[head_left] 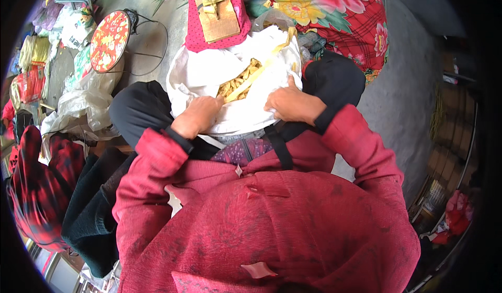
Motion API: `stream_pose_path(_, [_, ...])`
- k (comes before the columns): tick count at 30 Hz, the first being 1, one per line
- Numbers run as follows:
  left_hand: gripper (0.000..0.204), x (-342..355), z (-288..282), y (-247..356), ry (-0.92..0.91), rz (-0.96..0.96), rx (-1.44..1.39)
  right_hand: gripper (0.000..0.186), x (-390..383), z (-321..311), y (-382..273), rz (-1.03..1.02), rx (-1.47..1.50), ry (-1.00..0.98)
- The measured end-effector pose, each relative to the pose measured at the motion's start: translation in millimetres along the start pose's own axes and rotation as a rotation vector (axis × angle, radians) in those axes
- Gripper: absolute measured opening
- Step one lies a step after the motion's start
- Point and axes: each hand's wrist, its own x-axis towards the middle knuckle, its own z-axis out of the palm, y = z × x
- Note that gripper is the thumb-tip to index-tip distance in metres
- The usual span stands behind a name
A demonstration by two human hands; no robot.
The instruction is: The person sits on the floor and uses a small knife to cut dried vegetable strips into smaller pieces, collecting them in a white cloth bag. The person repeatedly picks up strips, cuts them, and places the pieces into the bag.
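Observation:
A white cloth (193,68) lies spread over my lap between my dark-trousered knees, holding a heap of small yellowish pieces (243,78) with a long pale strip (253,76) across them. My left hand (201,112) is closed on the cloth's near left edge, beside the strip's lower end. Opposite it, my right hand (293,102) grips the cloth at the near right, thumb pointing up. Some of the fingers on both hands are hidden in the folds.
Beyond the cloth are a wooden board (219,24) on pink dotted fabric (193,34) and floral bedding (345,16). To the left stand a round patterned stool (110,39), plastic bags (89,105) and plaid fabric (42,188). Stacked brown items (444,141) line the right side.

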Motion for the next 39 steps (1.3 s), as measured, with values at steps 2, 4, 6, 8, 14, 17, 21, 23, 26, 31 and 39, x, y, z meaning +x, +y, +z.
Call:
stream_pose_path(2, [0.020, 4.1, -0.4, 1.0, -0.070, 0.036, 0.020, 0.029, 8.2, 0.3, 2.0, -0.030, 0.041, -0.060])
stream_pose_path(4, [0.018, 6.1, -8.9, 1.8, -0.124, 0.115, 0.010, 0.027, 4.4, -2.3, 2.9, -0.046, 0.061, -0.064])
stream_pose_path(6, [0.024, 3.5, -21.6, 2.0, -0.118, 0.070, -0.098, 0.026, -5.2, -7.7, 4.1, -0.067, 0.052, -0.005])
stream_pose_path(8, [0.022, 1.1, -34.8, 2.7, -0.133, 0.046, -0.089, 0.024, -13.3, -12.8, 0.9, -0.082, -0.023, 0.033])
stream_pose_path(14, [0.029, -0.1, -68.2, 10.6, 0.006, 0.063, 0.115, 0.023, -24.8, -28.1, -24.7, 0.053, -0.255, -0.010])
stream_pose_path(17, [0.027, -2.0, -88.6, 15.8, 0.099, 0.007, 0.127, 0.011, -34.7, -44.1, -33.0, -0.059, -0.263, 0.296])
stream_pose_path(21, [0.016, -9.5, -116.5, 21.2, 0.385, 0.165, -0.066, 0.013, -26.6, -81.7, -31.2, -0.249, -0.042, 0.946])
stream_pose_path(23, [0.016, -9.5, -131.1, 20.0, 0.523, 0.192, -0.235, 0.017, -14.7, -104.5, -25.1, -0.315, 0.111, 1.143])
stream_pose_path(26, [0.014, -4.9, -152.8, 11.4, 0.689, 0.207, -0.444, 0.031, -4.3, -138.1, -14.0, -0.303, 0.596, 0.810])
stream_pose_path(31, [0.027, 8.4, -183.8, -11.4, 0.848, 0.103, -0.552, 0.039, -10.3, -205.5, 16.1, -0.364, 0.686, 0.655])
stream_pose_path(39, [0.024, 62.6, -206.1, -41.0, 0.929, 0.133, -0.830, 0.015, 18.6, -238.9, 53.9, -0.460, 1.529, 0.547])
